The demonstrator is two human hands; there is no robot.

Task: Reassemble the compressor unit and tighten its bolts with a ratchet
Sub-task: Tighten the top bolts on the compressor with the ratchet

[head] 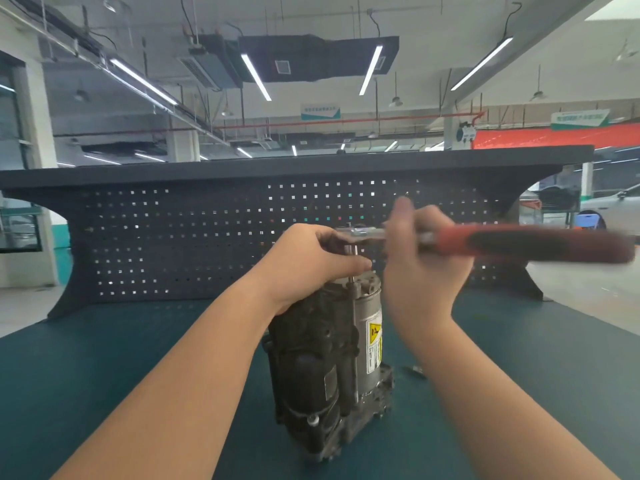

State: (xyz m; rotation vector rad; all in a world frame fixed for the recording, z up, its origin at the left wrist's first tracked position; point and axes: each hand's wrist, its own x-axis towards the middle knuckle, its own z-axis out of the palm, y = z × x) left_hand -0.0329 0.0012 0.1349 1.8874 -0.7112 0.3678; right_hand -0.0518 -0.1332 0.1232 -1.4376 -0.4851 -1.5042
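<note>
Red-handled ratchet [485,241], teal bench [104,358]

Both bare forearms reach forward and upward from the lower corners toward the dark upright metal compressor unit [329,368]. The left hand [308,265] sits on the top of that unit, wrist bent, fingers curled over its upper edge with the thumb on the near side. The right hand [422,258], just right of the unit's top, is raised and blurred, fingers wrapped around the red-and-black-handled steel ratchet [502,242], which lies level above the unit.
</note>
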